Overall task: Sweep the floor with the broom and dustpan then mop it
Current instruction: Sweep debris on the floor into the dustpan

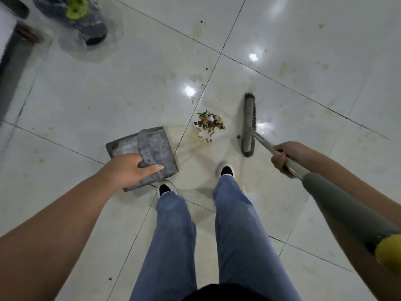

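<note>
A small pile of scraps (208,124), leaves and peel, lies on the glossy white tile floor (130,83) ahead of my feet. My left hand (132,169) grips the strap handle of a grey metal dustpan (156,146), which rests on the floor left of the pile. My right hand (286,156) is closed on the metal shaft of a broom. Its grey brush head (248,124) stands on the floor just right of the pile. The pile sits between dustpan and brush.
A dark mop bucket with a yellow-green part (78,16) stands at the far left in a wet puddle (91,53). Dark furniture edges (13,51) run along the left side. Small crumbs and yellowish stains (197,29) dot the tiles ahead. My two feet (195,179) stand just behind the dustpan.
</note>
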The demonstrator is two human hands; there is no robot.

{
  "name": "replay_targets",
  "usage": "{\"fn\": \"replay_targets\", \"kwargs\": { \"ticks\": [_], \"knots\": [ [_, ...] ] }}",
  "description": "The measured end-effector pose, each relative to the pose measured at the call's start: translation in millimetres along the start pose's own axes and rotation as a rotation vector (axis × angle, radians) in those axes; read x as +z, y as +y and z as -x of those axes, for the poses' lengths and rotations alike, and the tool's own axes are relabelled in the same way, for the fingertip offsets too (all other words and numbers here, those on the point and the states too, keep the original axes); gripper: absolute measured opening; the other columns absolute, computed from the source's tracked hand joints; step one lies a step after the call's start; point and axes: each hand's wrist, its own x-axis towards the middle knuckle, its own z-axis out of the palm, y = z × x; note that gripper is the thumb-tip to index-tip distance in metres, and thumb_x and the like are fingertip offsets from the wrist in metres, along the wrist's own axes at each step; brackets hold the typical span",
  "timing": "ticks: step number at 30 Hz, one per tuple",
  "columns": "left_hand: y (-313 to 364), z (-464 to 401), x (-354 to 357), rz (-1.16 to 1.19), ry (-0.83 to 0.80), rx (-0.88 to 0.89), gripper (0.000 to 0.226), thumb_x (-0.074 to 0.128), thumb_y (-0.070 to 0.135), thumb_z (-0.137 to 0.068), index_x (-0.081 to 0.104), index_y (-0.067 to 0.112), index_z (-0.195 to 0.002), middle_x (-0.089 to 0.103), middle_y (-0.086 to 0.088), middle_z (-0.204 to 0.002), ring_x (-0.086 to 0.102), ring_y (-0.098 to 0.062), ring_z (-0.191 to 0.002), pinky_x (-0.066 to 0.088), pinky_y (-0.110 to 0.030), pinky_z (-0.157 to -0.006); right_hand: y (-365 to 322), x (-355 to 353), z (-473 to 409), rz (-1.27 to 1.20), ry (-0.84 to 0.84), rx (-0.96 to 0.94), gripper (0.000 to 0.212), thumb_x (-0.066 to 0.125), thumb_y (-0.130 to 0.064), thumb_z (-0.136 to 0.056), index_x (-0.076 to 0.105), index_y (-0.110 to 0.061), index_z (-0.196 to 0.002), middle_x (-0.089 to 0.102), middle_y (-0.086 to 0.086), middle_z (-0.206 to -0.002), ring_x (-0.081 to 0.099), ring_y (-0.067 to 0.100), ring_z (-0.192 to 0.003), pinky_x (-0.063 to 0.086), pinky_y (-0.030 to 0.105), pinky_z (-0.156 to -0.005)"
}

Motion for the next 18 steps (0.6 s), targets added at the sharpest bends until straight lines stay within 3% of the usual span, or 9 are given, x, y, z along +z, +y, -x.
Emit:
{"fn": "replay_targets", "kwargs": {
  "ticks": [2,6,11,13,18],
  "knots": [
    [-10,-3,-2,0.021,0.006,0.032,0.056,0.053,0.066,-0.077,0.064,0.011,-0.087,0.066,-0.009,-0.079,0.054,-0.013,-0.057,0.044,-0.030,-0.056,19,12,4,-0.117,-0.091,0.035,0.028,0.031,-0.023,-0.101,0.034,-0.012,-0.075,0.033,-0.002,-0.036,0.031,0.003,-0.020,0.028,0.011,-0.023],
    [-31,0,-9,0.109,-0.006,0.084,0.050,0.055,0.062,-0.078,0.065,0.014,-0.086,0.063,-0.006,-0.071,0.052,-0.012,-0.053,0.038,-0.025,-0.049,44,22,26,-0.209,-0.120,0.007,0.033,0.030,-0.030,-0.101,0.033,-0.013,-0.074,0.033,-0.004,-0.031,0.031,0.002,-0.019,0.029,0.011,-0.022],
    [-38,-8,-10,0.045,0.005,0.140,0.052,0.055,0.060,-0.080,0.065,0.010,-0.085,0.062,-0.006,-0.068,0.049,-0.011,-0.049,0.035,-0.025,-0.046,65,18,37,-0.053,0.124,-0.110,0.011,0.036,-0.024,-0.100,0.037,-0.015,-0.094,0.034,0.000,-0.035,0.027,0.005,-0.019,0.025,0.006,-0.024],
    [-37,-14,-7,0.021,-0.009,0.152,0.052,0.054,0.060,-0.081,0.064,0.009,-0.084,0.064,-0.009,-0.072,0.049,-0.012,-0.050,0.037,-0.025,-0.048,66,21,31,0.032,0.216,-0.169,0.006,0.035,-0.016,-0.098,0.039,-0.016,-0.102,0.035,0.005,-0.048,0.030,0.006,-0.019,0.027,0.007,-0.027],
    [-27,-36,6,-0.003,-0.046,0.171,0.045,0.054,0.061,-0.081,0.059,0.016,-0.076,0.058,-0.003,-0.065,0.050,-0.012,-0.053,0.036,-0.025,-0.050,61,54,-7,0.107,0.233,-0.123,0.020,0.029,-0.007,-0.096,0.037,-0.007,-0.078,0.033,0.006,-0.062,0.030,0.009,-0.016,0.029,0.008,-0.028]
  ]
}}
